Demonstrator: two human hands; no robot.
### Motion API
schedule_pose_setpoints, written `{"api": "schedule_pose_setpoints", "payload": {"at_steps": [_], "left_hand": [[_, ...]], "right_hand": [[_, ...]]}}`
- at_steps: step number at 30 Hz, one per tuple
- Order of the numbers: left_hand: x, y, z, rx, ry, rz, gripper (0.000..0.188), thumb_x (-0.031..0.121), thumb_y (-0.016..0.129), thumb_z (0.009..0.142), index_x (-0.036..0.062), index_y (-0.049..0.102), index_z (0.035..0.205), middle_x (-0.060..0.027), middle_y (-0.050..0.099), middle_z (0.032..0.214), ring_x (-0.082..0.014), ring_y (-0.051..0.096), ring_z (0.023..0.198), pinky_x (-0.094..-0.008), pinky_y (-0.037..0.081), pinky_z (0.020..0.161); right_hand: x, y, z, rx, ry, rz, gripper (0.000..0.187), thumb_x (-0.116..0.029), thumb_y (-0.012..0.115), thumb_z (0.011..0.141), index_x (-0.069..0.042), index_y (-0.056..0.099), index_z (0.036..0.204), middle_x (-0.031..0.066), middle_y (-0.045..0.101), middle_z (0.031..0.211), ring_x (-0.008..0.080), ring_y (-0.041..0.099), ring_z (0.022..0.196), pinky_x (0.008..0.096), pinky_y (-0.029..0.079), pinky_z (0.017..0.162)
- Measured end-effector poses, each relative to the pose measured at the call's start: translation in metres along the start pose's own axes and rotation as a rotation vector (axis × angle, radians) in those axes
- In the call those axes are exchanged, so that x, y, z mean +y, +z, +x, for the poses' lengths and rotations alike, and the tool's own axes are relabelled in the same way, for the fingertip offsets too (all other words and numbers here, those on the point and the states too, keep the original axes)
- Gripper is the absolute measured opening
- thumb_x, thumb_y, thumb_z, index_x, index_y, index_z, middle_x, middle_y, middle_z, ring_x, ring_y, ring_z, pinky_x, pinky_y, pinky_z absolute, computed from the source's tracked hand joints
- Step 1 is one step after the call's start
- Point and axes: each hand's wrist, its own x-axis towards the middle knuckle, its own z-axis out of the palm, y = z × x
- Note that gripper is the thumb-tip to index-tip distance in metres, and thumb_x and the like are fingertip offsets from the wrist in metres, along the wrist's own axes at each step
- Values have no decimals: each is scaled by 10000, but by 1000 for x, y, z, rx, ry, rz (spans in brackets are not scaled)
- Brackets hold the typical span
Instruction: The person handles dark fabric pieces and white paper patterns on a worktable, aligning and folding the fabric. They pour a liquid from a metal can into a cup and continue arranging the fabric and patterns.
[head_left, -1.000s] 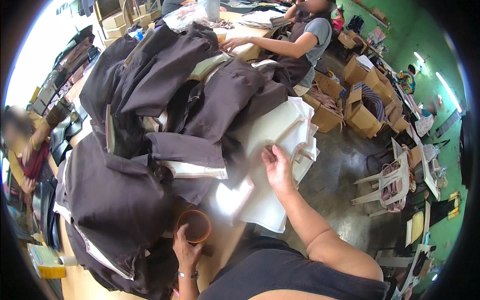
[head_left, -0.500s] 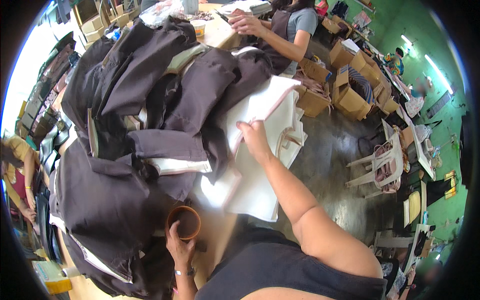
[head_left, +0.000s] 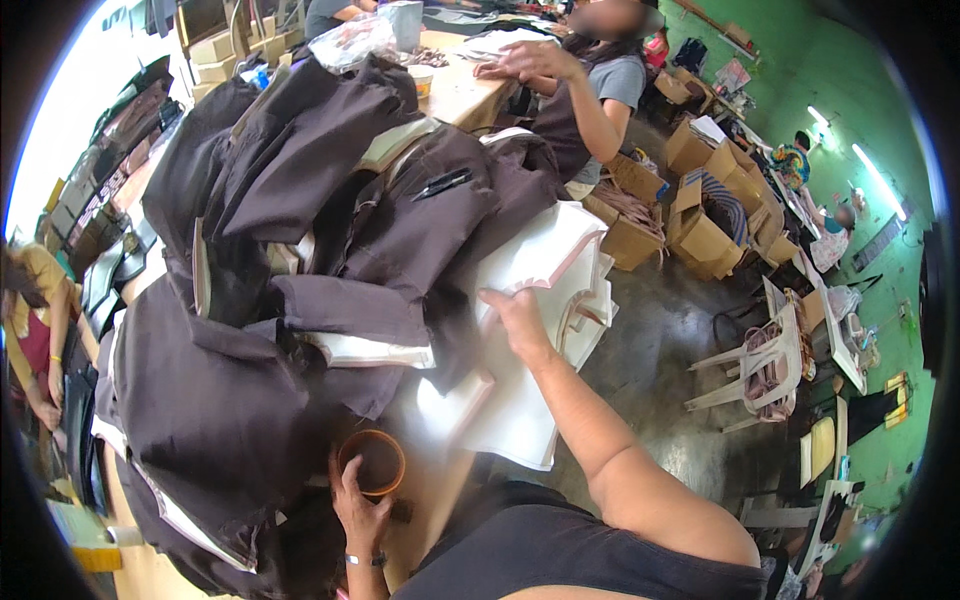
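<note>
My left hand (head_left: 360,510) grips a round orange-brown cup (head_left: 401,468) by its rim, the fingers reaching over the edge. What is inside the cup looks dark. My right hand (head_left: 520,322) is closed on the edge of a white sheet (head_left: 540,250) with a pinkish border. It belongs to a stack of white sheets (head_left: 515,425) at the table's right side. To the left rises a large heap of dark brown cloth pieces (head_left: 200,400), some backed with white. A slim black pen-like thing (head_left: 442,184) lies on that heap.
Across the table (head_left: 465,85) sits a person in a grey shirt (head_left: 615,85), one hand raised. Another person (head_left: 40,330) works at the far left. Open cardboard boxes (head_left: 700,220) and a white plastic chair (head_left: 755,370) stand on the floor to the right.
The view has shifted slightly. The black pen-like thing now lies on the cloth; earlier, a dark thing was in the other person's hand. My hands keep their places on the cup and sheet.
</note>
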Motion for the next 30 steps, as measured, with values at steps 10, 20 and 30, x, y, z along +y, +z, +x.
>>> {"api": "schedule_pose_setpoints", "payload": {"at_steps": [10,20,30], "left_hand": [[-3,-3,-1,-26,11,-30,758,48,738,525,145,418,1206,-208,329,1353,-387,401,1188,-413,402,950],[2,1,3,-91,-72,11,801,94,763,549,111,380,1252,-215,333,1343,-392,408,1174,-415,392,952],[25,-27,21,46,5,-427,732,397,643,759,50,346,1331,-210,309,1386,-341,338,1263,-422,299,1015]], "right_hand": [[-63,-22,-9,-365,-159,-663,204,-171,571,830,9,575,734,34,534,523,89,507,487,250,392,466],[-47,67,137,-110,-687,-1612,257,-116,455,815,-93,504,1067,114,583,996,277,552,981,442,418,813],[-46,87,-65,-765,-503,-643,179,-121,517,812,-51,521,977,175,597,782,364,593,723,436,467,629]]}}
